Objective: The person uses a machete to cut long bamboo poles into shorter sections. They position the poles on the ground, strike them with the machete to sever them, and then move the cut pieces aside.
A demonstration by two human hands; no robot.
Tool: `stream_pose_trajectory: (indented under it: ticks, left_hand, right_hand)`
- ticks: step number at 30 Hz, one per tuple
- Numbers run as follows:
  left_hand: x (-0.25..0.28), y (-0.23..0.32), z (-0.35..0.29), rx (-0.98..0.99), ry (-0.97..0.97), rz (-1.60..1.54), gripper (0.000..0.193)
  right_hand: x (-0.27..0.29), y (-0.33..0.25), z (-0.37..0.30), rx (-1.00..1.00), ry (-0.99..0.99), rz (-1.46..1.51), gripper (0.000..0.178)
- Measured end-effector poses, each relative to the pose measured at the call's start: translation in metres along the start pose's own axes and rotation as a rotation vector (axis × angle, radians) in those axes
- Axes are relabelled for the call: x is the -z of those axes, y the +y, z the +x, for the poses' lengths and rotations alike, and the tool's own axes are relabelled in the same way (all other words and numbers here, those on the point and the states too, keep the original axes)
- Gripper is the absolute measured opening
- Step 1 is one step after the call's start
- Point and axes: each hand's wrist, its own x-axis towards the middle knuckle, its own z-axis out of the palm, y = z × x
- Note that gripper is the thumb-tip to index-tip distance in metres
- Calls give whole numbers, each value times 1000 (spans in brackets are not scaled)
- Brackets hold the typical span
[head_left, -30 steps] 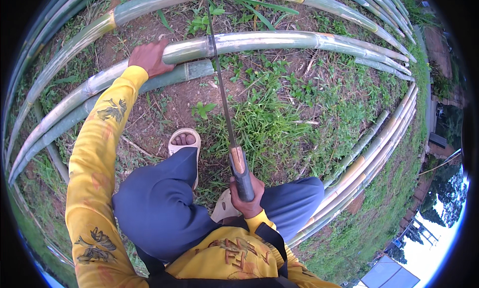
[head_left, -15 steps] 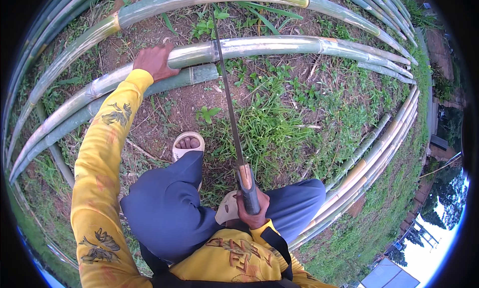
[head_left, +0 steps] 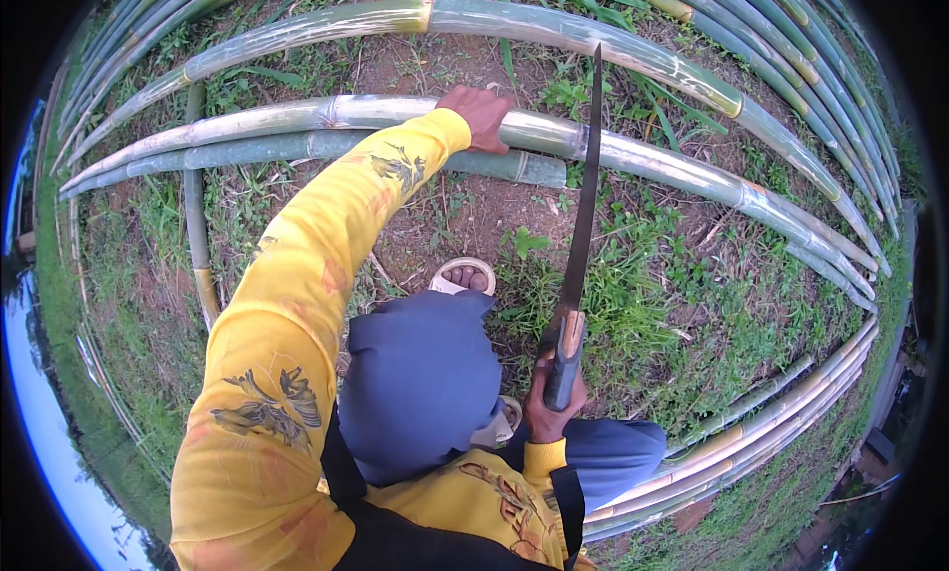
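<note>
My left hand is wrapped over a long green and whitish bamboo pole lying crosswise in front of me. My right hand grips the dark handle of a handsaw. The long dark blade crosses the pole beside a joint, to the right of my left hand, its tip reaching over the pole behind. Whether its teeth have cut into the bamboo cannot be made out. Just on the near side of the held pole, a shorter bamboo piece ends left of the blade.
Another bamboo pole runs beyond the held one. Bundled poles lie at the far right and more poles at the near right. A thin pole passes underneath at left. My sandalled foot rests near the blade on grassy soil.
The view has swung, so everything sits further right in the picture. The saw has tilted, and its handle has shifted away from me. My left hand keeps its grip on the pole.
</note>
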Motion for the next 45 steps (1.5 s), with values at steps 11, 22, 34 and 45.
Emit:
stream_pose_trajectory:
  ticks: [11,22,34,45]
  left_hand:
    - [-12,31,-31,7,-66,-44,73]
    - [-22,28,-34,37,-79,-85,79]
    - [-23,27,-26,47,-67,-52,79]
    - [-13,37,-27,50,-134,-94,76]
  right_hand:
    - [33,-14,-32,-116,-20,47,19]
    - [59,-36,-19,-120,-59,4,13]
    - [41,-29,-36,-90,-18,22,17]
    - [32,-30,-24,-164,-33,6,17]
